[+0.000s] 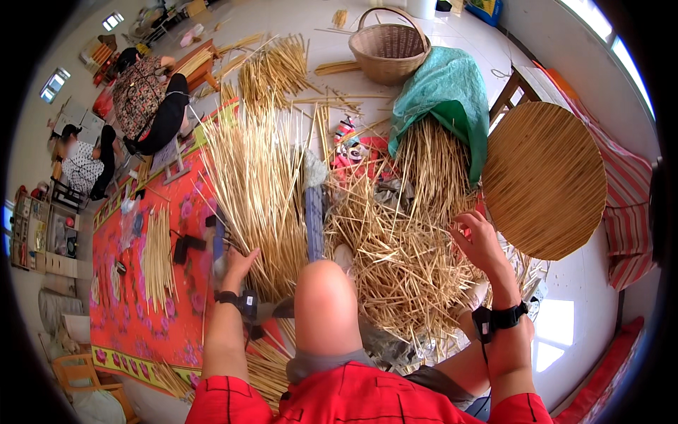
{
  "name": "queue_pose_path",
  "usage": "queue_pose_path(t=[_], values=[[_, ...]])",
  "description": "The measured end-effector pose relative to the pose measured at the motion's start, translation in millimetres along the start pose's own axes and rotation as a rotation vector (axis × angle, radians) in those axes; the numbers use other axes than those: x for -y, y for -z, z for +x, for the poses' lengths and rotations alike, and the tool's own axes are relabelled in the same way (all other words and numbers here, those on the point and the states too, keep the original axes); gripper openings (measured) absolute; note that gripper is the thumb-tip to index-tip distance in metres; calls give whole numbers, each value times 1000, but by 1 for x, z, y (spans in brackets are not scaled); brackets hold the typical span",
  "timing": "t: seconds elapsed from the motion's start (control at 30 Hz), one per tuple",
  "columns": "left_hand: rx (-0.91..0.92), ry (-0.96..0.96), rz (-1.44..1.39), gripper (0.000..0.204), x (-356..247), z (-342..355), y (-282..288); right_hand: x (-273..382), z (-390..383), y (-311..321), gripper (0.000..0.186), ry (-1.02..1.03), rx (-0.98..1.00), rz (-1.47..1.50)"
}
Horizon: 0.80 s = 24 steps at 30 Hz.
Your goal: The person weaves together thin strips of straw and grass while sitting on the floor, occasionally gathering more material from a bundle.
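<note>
A thick bundle of long pale straw stalks (pixel 265 205) stands between two blue-grey uprights, one of them the right upright (pixel 314 222), in front of my raised knee. At the bundle's lower left edge, my left hand (pixel 241 264) touches the stalks with its fingers apart. My right hand (pixel 482 242) hovers at the right side of a loose heap of cut straw (pixel 399 261), fingers spread and curved, holding nothing. Behind that heap, more upright stalks (pixel 434 162) are partly covered by a green plastic sheet (pixel 448 88). Both wrists wear black straps.
A round wooden board (pixel 547 180) stands at the right beside striped cloth (pixel 625 212). A wicker basket (pixel 388 53) is at the back. The red floral mat (pixel 134 265) on the left holds a small stalk bundle (pixel 159 258). Two people sit farther back left, one the nearer person (pixel 141 102).
</note>
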<state>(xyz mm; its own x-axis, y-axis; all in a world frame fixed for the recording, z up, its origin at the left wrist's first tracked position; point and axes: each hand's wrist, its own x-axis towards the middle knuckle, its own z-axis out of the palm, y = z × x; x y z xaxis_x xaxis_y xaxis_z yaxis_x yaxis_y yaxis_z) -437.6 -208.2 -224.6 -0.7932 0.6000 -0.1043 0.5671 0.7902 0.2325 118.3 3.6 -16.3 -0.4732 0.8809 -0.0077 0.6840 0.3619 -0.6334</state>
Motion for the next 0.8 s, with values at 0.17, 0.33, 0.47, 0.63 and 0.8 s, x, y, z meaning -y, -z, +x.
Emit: queue_pose_path(t=[0.17, 0.33, 0.47, 0.63, 0.8], values=[[289, 112, -681, 81, 32, 26, -6, -1, 2, -1, 27, -9, 16, 9], [272, 129, -906, 88, -11, 20, -11, -4, -2, 5, 27, -62, 76, -48], [305, 20, -974, 92, -47, 36, -6, -4, -2, 4, 28, -79, 101, -51], [85, -135, -494, 114, -92, 26, -23, -4, 0, 1, 29, -22, 138, -63], [72, 0, -106, 130, -148, -13, -10, -8, 1, 0, 29, -41, 149, -76]])
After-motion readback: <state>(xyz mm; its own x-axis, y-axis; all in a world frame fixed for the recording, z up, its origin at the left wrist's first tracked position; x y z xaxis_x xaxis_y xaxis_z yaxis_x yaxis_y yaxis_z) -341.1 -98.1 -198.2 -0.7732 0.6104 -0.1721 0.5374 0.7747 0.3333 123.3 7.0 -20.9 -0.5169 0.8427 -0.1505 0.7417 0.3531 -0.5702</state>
